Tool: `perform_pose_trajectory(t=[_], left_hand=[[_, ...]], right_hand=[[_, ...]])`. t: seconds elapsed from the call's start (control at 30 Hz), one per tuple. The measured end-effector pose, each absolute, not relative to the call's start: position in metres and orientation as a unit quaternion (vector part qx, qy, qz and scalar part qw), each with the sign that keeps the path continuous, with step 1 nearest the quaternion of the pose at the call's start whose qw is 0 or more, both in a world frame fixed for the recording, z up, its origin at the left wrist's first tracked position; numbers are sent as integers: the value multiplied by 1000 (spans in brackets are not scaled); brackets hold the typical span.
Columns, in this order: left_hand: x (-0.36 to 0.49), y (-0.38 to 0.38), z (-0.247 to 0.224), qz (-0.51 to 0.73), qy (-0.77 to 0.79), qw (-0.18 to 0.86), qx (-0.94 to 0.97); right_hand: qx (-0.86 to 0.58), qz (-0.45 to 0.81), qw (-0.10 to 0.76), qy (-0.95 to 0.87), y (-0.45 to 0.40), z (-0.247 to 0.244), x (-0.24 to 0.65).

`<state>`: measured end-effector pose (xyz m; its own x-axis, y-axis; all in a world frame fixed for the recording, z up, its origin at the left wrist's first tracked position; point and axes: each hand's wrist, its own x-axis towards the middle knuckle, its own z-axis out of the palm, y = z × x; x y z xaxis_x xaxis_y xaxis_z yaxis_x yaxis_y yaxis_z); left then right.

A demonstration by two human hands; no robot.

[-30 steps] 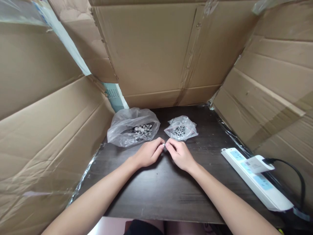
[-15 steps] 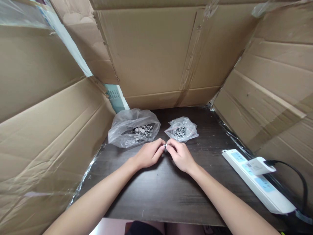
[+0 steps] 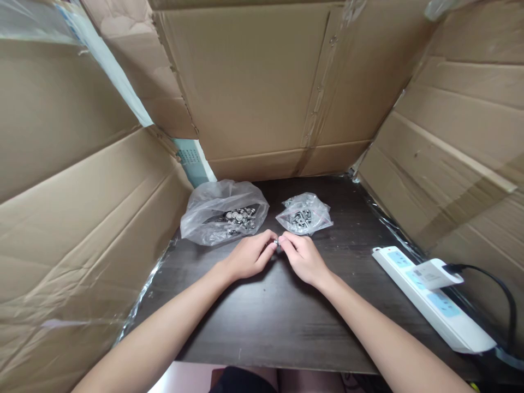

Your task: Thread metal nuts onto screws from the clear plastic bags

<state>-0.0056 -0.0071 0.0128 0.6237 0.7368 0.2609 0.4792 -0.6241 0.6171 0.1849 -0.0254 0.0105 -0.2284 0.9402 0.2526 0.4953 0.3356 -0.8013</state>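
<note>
My left hand [image 3: 252, 254] and my right hand [image 3: 302, 256] meet above the dark table, fingertips pinched. Between them is a small shiny metal piece [image 3: 277, 242], which both hands grip from opposite sides; fingers cover most of it, so its exact kind does not show. Behind my left hand lies an open clear plastic bag [image 3: 204, 218] with many small round-headed metal pieces [image 3: 239, 216] inside. Just beyond my right hand sits a smaller clear zip bag [image 3: 319, 210] holding metal screw-like parts [image 3: 302, 219].
Cardboard walls [image 3: 254, 82] enclose the table [image 3: 245, 322] at the back and both sides. On the right lies a white power strip [image 3: 434, 305] with a white plug-in adapter [image 3: 436, 274] and a black cable [image 3: 501, 289]. The table's front edge is near my forearms.
My fingers have shifted slightly around the small metal piece, and it looks turned a little. Both hands stay at nearly the same spot; the view has tilted very slightly.
</note>
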Motion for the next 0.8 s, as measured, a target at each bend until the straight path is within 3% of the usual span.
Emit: perform_pose_trajectory(t=[0.8], left_hand=[[-6,-6,11,259,353,253,863]], right_hand=[[-480,291,387,-732,-27,11,185]])
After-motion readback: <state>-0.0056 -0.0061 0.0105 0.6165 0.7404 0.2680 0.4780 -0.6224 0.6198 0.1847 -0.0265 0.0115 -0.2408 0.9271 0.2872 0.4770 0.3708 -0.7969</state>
